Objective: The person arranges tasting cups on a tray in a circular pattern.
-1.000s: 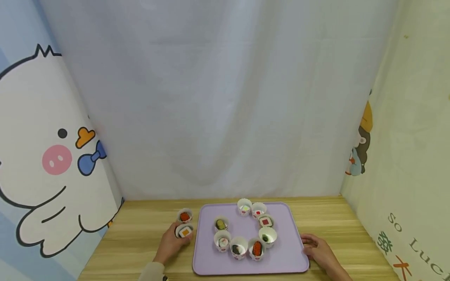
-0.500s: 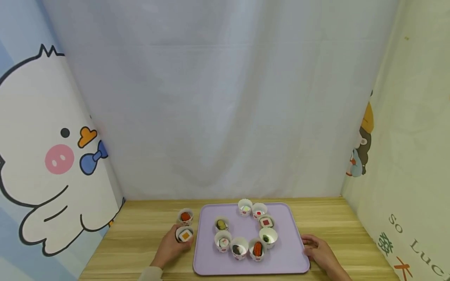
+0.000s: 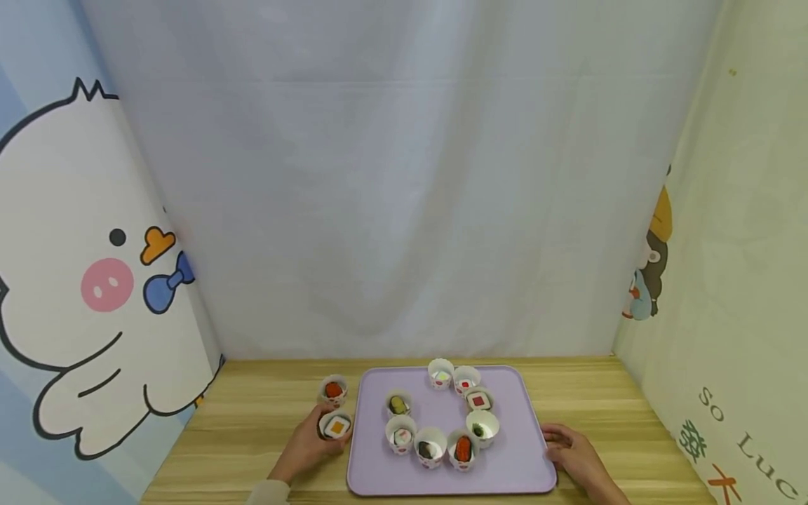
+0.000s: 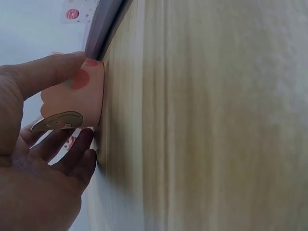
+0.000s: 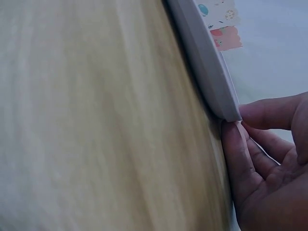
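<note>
My left hand (image 3: 309,443) grips a scalloped paper cup (image 4: 72,98), pink with a strawberry print, thumb on one side and fingers on the other. Inside it sits a square sushi piece (image 3: 337,427) with white rice and an orange centre. The cup stands low over the wood, right by the left edge of the lilac tray (image 3: 505,477). Just behind it on the table is another cup (image 3: 333,391) with orange-red topped sushi. At the tray's right edge, my right hand (image 3: 573,452) pinches the rim (image 5: 231,108) between thumb and fingers.
On the tray, several paper cups with sushi form a rough ring, among them a cup with a green piece (image 3: 398,405) and one with red topping (image 3: 463,450). A wooden tabletop (image 3: 252,414) lies underneath, with a pale curtain (image 3: 410,210) behind and printed cloths at both sides.
My left hand has shifted slightly right and toward me with the cup, away from the cup behind it and closer to the tray. My right hand stays at the tray edge.
</note>
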`<state>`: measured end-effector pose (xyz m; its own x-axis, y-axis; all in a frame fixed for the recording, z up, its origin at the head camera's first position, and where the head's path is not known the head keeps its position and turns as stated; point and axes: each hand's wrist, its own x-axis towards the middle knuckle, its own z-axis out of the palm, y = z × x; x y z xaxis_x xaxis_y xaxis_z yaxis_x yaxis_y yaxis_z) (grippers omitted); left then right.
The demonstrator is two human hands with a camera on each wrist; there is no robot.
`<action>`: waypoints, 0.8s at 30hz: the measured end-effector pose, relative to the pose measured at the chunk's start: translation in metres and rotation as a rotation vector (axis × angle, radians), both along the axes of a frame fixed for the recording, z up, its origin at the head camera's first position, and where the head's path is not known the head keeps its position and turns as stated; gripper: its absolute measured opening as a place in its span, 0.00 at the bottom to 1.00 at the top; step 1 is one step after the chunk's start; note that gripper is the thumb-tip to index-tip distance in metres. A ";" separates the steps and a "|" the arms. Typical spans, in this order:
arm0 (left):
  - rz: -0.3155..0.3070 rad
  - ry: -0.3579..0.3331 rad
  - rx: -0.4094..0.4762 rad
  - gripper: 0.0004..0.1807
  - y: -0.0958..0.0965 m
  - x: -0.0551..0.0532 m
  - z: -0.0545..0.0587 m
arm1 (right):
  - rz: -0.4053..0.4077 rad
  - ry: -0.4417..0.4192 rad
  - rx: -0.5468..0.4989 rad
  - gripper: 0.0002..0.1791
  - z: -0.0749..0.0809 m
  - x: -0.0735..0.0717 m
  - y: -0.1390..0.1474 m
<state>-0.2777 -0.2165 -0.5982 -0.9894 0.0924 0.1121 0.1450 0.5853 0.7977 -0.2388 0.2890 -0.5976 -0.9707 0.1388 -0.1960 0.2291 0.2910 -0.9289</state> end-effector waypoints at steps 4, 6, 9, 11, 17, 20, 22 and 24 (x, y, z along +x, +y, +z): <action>0.006 0.006 -0.001 0.36 0.001 0.000 0.001 | 0.001 0.004 -0.010 0.29 0.001 0.001 -0.001; 0.019 0.008 -0.010 0.35 0.002 0.000 0.001 | 0.003 0.003 -0.010 0.29 0.002 0.002 -0.001; 0.051 0.008 -0.009 0.34 0.003 0.002 0.004 | 0.003 0.002 -0.013 0.29 0.003 0.002 -0.001; 0.069 0.016 -0.010 0.34 0.004 0.004 0.006 | 0.004 0.001 -0.011 0.29 0.003 0.002 -0.002; 0.076 0.014 -0.016 0.33 0.005 0.010 0.024 | 0.008 0.004 -0.006 0.29 0.002 0.002 -0.001; 0.065 -0.007 0.002 0.33 0.007 0.012 0.035 | 0.005 0.007 -0.014 0.29 0.002 0.001 -0.001; 0.062 -0.015 0.015 0.32 0.008 0.013 0.042 | 0.010 0.011 -0.013 0.30 0.001 0.001 -0.001; 0.055 -0.014 0.021 0.32 0.010 0.013 0.049 | 0.006 0.011 -0.016 0.30 0.000 0.000 -0.001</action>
